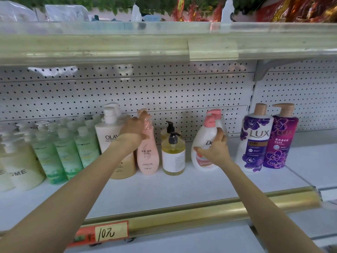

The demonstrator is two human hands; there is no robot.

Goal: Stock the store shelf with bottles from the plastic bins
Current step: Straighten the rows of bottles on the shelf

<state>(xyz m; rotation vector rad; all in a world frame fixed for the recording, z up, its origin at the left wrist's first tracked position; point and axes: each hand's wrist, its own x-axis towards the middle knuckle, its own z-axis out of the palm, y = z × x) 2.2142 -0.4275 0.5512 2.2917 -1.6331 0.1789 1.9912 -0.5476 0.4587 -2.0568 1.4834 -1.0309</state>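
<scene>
Bottles sit in both grips: the left grip [135,129] curls round the neck of the pink pump bottle [148,157], and the right grip [216,147] wraps its fingers round the white Dove bottle [201,136] — both bottles rest on the white shelf [145,190]. Between them stands an amber bottle with a black pump [173,157]; a cream Olay bottle [107,137] is just left of the pink one, and two purple Lux bottles [255,143] stand right of the Dove.
</scene>
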